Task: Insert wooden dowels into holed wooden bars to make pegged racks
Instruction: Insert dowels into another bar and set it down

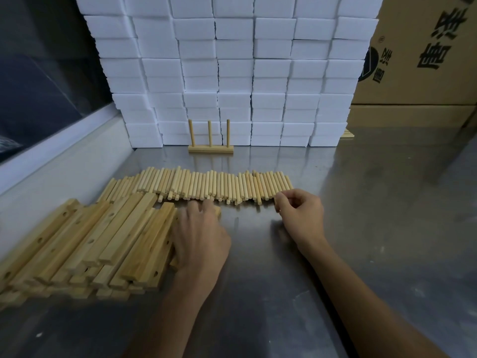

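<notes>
Head view: my left hand (200, 236) lies palm-down on a holed wooden bar (218, 211) at the right edge of the heap of bars (90, 244), its fingers (206, 205) spread over the wood; whether they curl round it I cannot tell. My right hand (300, 211) sits at the right end of the row of wooden dowels (214, 186), fingers curled and pinching one dowel (276, 201) by its near end. The dowels lie side by side across the steel worktop (361, 202), just beyond the bars. Farther back a finished rack (211, 148) stands with three upright pegs against a wall of stacked white boxes (232, 68). A printed cardboard carton (426, 60) stands at far right.
</notes>
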